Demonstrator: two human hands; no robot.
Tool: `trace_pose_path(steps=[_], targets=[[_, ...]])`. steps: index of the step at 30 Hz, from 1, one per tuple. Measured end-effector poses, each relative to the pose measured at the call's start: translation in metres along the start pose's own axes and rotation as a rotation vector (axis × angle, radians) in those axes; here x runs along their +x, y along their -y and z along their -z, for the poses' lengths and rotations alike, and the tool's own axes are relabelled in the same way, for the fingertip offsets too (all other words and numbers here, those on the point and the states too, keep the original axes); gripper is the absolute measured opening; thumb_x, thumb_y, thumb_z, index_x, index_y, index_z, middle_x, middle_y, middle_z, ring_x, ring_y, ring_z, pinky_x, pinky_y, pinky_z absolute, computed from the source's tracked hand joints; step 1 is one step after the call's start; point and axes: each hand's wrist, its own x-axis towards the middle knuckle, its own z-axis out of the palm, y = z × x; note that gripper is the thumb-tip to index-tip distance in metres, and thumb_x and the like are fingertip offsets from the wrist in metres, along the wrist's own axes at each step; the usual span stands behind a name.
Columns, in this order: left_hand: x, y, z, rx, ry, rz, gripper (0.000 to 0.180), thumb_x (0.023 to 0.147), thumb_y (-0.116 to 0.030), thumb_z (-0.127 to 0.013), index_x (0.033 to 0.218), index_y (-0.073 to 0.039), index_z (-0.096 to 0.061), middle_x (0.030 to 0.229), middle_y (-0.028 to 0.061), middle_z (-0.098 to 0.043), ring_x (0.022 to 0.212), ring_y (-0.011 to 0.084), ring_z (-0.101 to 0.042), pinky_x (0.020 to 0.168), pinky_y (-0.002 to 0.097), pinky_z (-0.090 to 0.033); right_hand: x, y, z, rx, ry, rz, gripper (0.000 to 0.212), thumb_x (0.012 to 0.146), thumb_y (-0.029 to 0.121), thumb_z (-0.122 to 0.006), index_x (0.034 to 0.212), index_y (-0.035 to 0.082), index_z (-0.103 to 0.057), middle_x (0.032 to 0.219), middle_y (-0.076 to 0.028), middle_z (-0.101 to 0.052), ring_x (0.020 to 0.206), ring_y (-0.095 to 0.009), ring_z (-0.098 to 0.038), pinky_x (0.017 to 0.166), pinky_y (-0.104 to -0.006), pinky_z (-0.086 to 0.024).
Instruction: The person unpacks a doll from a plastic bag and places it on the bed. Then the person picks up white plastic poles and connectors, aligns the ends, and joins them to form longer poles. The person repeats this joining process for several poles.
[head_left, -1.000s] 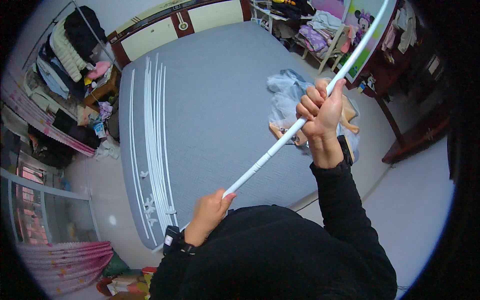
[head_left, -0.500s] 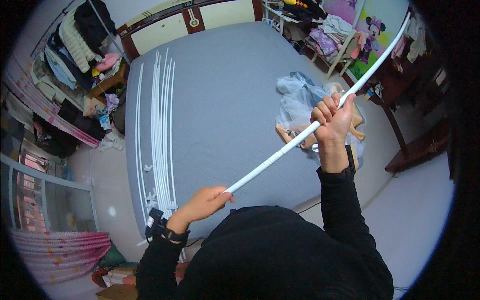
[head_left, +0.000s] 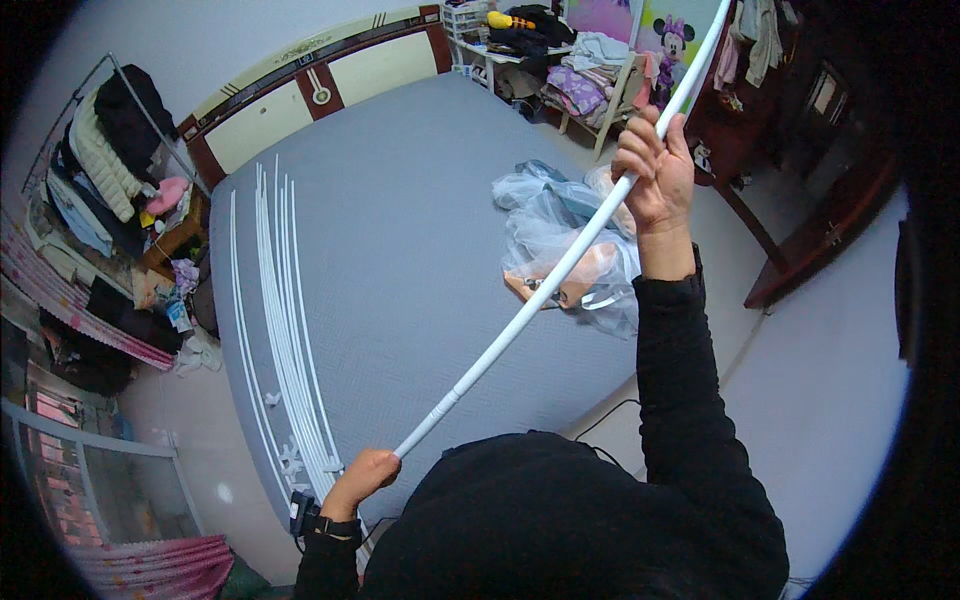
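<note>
A long white pole (head_left: 530, 308) runs slantwise across the view, low at the left and high at the right, with a ringed joint nearer its lower part. My left hand (head_left: 370, 474) is closed round its lower end. Farther up, my right hand (head_left: 655, 170) grips the pole with the fingers wrapped over it. Both hands are above the bed (head_left: 390, 250). Several thin white rods (head_left: 287, 320) lie side by side along the bed's left part. White plastic connectors (head_left: 290, 458) lie among their near ends.
Clear plastic sheeting (head_left: 560, 235) with tan pieces lies at the bed's right side. A clothes rack (head_left: 105, 150) stands at the left. A chair piled with folded cloth (head_left: 590, 75) is at the far right, near a dark wooden cabinet (head_left: 830, 240). A black cable (head_left: 610, 410) trails at the near edge.
My right hand has moved up and the left hand down and left, still on the pole, which is now steeper. The whole view has turned somewhat.
</note>
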Motion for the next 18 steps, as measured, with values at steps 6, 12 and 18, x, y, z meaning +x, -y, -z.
trace_pose_path(steps=[6, 12, 18], targets=[[0.003, 0.011, -0.013, 0.490, -0.284, -0.166, 0.051, 0.091, -0.043, -0.052, 0.062, -0.002, -0.050, 0.051, 0.0059, -0.045, 0.049, 0.0157, -0.043, 0.046, 0.0342, -0.035, -0.003, -0.015, 0.022, -0.184, -0.404, 0.125, 0.045, 0.097, 0.051, -0.034, 0.073, 0.014, -0.039, 0.055, 0.006, -0.023, 0.041, -0.005, -0.020, 0.034, -0.0199, -0.018], [0.002, 0.017, -0.019, 0.819, -0.792, -0.226, 0.052, 0.083, -0.052, -0.059, 0.061, -0.005, -0.055, 0.052, 0.0142, -0.051, 0.047, 0.0324, -0.050, 0.045, 0.0417, -0.036, -0.009, -0.029, 0.021, -0.424, -0.803, 0.282, 0.045, 0.096, 0.053, -0.035, 0.072, 0.015, -0.038, 0.056, 0.006, -0.026, 0.042, -0.006, -0.021, 0.035, -0.0207, -0.018], [0.001, -0.007, 0.012, 1.076, -1.119, -0.434, 0.053, 0.076, -0.056, -0.061, 0.057, -0.009, -0.048, 0.049, 0.0113, -0.044, 0.044, 0.0325, -0.046, 0.042, 0.0431, -0.032, -0.024, -0.032, 0.053, -0.475, -0.997, 0.322, 0.045, 0.097, 0.050, -0.035, 0.073, 0.013, -0.042, 0.057, 0.003, -0.035, 0.042, -0.008, -0.027, 0.036, -0.0239, -0.024]])
